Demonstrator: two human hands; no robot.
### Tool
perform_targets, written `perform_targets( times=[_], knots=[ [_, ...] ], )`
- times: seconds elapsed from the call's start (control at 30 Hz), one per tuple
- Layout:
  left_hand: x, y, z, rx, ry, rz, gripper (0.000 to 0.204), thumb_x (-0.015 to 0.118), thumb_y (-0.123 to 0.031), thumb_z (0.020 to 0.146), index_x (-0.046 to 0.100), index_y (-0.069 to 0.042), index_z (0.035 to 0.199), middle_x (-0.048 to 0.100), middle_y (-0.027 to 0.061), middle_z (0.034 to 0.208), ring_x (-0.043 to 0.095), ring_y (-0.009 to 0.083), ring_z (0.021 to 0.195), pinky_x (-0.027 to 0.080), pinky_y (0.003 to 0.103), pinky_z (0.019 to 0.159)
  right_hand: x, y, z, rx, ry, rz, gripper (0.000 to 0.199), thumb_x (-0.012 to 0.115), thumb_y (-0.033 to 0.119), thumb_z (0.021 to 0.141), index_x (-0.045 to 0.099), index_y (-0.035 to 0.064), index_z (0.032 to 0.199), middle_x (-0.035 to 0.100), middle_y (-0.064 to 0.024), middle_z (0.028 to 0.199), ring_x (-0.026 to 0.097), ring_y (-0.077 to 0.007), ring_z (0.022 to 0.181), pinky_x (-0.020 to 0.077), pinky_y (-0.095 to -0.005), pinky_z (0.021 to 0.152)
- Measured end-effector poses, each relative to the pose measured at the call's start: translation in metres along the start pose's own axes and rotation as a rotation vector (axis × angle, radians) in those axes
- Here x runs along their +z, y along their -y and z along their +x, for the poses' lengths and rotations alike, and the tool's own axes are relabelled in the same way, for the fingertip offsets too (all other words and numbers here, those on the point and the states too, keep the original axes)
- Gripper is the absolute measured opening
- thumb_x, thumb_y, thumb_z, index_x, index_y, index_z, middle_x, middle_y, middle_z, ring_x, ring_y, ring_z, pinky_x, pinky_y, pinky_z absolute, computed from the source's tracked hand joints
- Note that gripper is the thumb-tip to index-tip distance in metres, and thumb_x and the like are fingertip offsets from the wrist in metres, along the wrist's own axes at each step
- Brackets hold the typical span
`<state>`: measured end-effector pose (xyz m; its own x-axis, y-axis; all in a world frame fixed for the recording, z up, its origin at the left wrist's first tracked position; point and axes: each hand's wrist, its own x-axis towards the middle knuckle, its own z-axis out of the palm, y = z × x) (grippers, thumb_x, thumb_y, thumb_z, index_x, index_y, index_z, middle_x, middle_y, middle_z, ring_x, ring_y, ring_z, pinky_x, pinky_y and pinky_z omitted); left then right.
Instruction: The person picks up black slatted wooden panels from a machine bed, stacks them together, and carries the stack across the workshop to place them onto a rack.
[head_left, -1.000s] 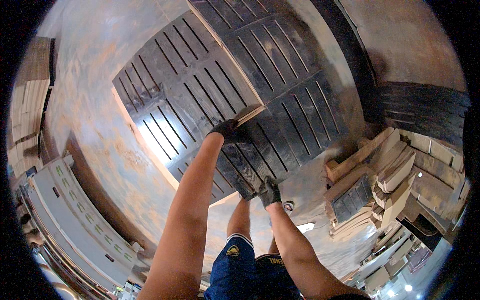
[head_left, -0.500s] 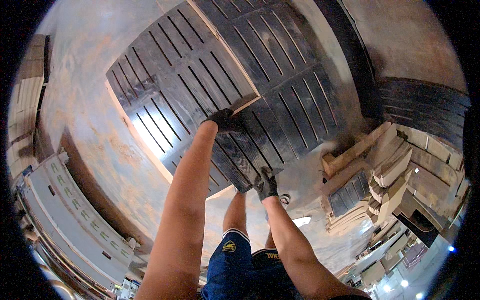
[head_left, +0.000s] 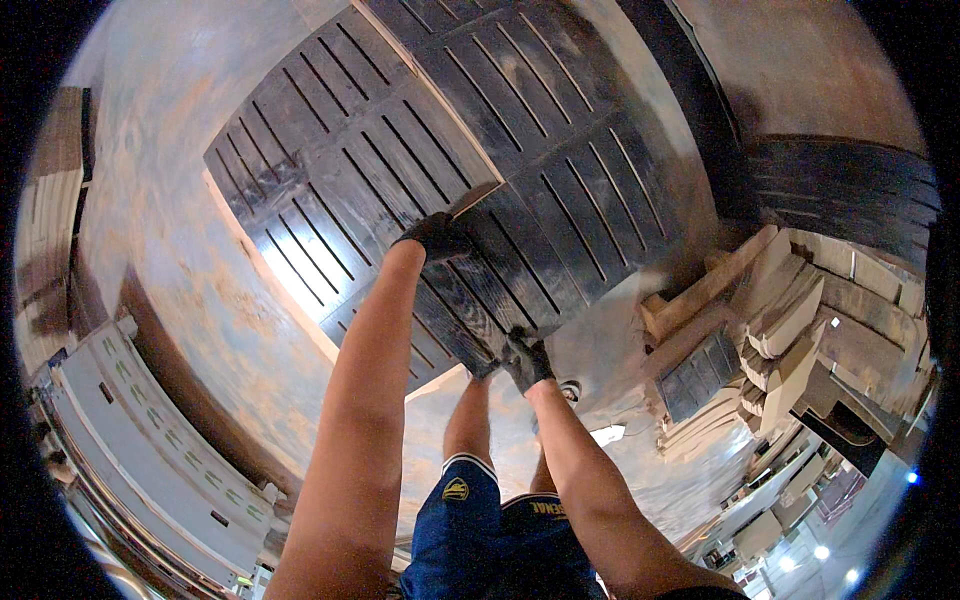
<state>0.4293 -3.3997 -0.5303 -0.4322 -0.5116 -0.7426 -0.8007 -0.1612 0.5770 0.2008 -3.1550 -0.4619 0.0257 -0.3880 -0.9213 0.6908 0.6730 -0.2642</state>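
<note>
Below me is a layer of dark slotted panels (head_left: pixel 330 190) with pale wood edges. One dark wood-grained slotted panel (head_left: pixel 490 290) sits at the near side of the layer, between my two gloved hands. My left hand (head_left: pixel 436 238), in a black glove, is closed on its far left edge, fingers partly hidden. At the near right corner my right hand (head_left: pixel 527 362), also in a black glove, is closed around the edge. Whether this panel rests on the layer or is lifted slightly, I cannot tell.
More dark slotted panels (head_left: pixel 580 210) lie to the right, past a pale edge. Stacked wooden pieces (head_left: pixel 785 310) and a small dark slotted panel (head_left: pixel 700 375) stand farther right. A long grey-white machine or cabinet (head_left: pixel 150 440) is at the left. A dark beam (head_left: pixel 690 100) runs along the far right.
The view has shifted a little, so the panels appear slightly farther left. Both hands stay on the panel; my right hand has moved slightly left along its near edge.
</note>
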Motion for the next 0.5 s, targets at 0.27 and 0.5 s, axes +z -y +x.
perform_targets(
  times=[0.27,0.5],
  knots=[
    [0.011,-0.004,0.013,-0.068,-0.043,0.053,0.066,0.073,-0.048,0.065,0.058,-0.007,0.115,0.06,0.0207,0.111,0.056,0.0361,0.107,0.045,0.044,0.088,0.007,0.005,0.001,-0.024,0.023,0.008,0.019,0.065,0.006,0.083,0.057,0.017,0.097,0.056,0.005,0.081,0.054,-0.0087,0.07,0.0448,-0.0231,0.057],
    [0.012,-0.02,0.0,-0.005,-0.469,-0.023,0.064,0.068,-0.046,0.071,0.053,-0.01,0.122,0.056,0.0182,0.119,0.053,0.0364,0.111,0.043,0.046,0.091,-0.014,0.002,0.008,-0.024,0.082,-0.037,0.017,0.065,0.017,0.086,0.056,0.0188,0.1,0.057,0.0046,0.087,0.054,-0.0092,0.074,0.0446,-0.0259,0.06]
  ],
)
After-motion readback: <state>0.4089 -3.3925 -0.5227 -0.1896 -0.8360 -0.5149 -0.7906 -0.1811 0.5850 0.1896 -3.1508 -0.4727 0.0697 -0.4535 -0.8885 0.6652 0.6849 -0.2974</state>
